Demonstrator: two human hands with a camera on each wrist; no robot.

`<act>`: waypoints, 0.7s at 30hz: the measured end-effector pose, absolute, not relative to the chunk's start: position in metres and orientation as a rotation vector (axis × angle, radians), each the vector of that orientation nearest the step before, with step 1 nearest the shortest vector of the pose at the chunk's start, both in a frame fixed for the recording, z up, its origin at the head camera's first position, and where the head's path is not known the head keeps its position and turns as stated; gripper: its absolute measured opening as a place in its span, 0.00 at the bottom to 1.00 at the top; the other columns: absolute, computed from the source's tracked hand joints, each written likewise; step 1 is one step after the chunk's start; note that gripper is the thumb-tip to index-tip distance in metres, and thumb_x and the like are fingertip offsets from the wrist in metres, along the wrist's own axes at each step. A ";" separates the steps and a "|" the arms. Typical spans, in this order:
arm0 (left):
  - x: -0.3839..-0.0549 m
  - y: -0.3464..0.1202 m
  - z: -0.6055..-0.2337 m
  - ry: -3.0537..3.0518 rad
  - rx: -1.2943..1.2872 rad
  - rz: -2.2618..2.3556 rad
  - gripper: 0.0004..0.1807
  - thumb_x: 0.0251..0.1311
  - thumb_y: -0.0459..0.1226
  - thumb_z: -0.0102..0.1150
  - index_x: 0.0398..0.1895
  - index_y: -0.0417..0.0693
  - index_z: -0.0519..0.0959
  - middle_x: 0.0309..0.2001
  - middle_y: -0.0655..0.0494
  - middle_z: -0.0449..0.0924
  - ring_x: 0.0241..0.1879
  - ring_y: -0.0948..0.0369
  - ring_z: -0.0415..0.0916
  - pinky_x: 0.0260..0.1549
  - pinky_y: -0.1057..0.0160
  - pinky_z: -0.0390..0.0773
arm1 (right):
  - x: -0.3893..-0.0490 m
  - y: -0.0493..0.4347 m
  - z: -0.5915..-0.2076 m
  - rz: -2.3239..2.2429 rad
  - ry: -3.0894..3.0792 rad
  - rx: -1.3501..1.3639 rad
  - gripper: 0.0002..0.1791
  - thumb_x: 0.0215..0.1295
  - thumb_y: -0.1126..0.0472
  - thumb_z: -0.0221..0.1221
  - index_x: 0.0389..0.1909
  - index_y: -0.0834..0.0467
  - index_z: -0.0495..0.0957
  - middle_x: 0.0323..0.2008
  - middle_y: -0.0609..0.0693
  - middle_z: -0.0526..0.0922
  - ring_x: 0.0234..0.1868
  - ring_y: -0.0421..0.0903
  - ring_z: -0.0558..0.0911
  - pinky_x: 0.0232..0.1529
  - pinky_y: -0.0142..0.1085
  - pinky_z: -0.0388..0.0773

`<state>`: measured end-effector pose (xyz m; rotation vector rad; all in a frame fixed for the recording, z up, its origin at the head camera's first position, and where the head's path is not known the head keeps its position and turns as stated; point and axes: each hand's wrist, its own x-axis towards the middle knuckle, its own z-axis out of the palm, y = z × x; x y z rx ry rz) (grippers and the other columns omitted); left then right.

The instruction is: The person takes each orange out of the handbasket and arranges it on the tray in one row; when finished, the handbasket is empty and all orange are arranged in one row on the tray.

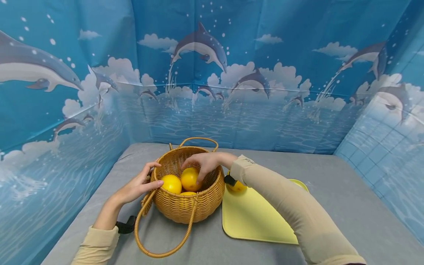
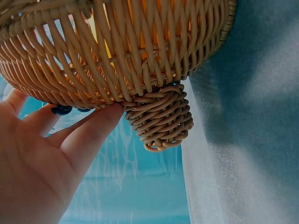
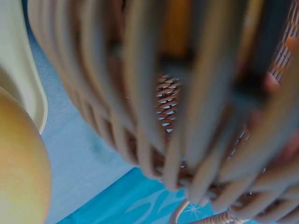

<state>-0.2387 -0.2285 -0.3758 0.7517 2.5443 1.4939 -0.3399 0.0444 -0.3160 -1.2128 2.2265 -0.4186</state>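
A round wicker basket (image 1: 190,206) with two looped handles stands on the grey surface, several yellow-orange oranges inside it. My right hand (image 1: 207,163) reaches over the rim and holds one orange (image 1: 190,179), thumb on its near right side. Beside it in the basket lies another orange (image 1: 171,184); a third shows only its top. My left hand (image 1: 137,184) rests on the basket's left rim, thumb and fingers spread. In the left wrist view, its extended fingers touch the woven edge near a short wicker foot (image 2: 161,119). Weave hides most of my right fingers in the right wrist view.
A yellow tray (image 1: 255,217) lies right of the basket, partly under my right forearm. Another orange (image 1: 237,186) sits at its left side, half hidden by the wrist strap. The front handle (image 1: 162,254) hangs toward me. Dolphin-printed curtains (image 1: 198,110) enclose the surface.
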 end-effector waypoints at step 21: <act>-0.238 -0.228 -0.375 2.566 0.763 1.474 0.28 0.67 0.44 0.50 0.64 0.47 0.53 0.73 0.42 0.35 0.69 0.39 0.37 0.56 0.33 0.53 | -0.334 0.038 -0.325 -0.185 2.337 -1.235 0.36 0.52 0.60 0.69 0.63 0.51 0.68 0.62 0.47 0.67 0.59 0.44 0.67 0.55 0.35 0.66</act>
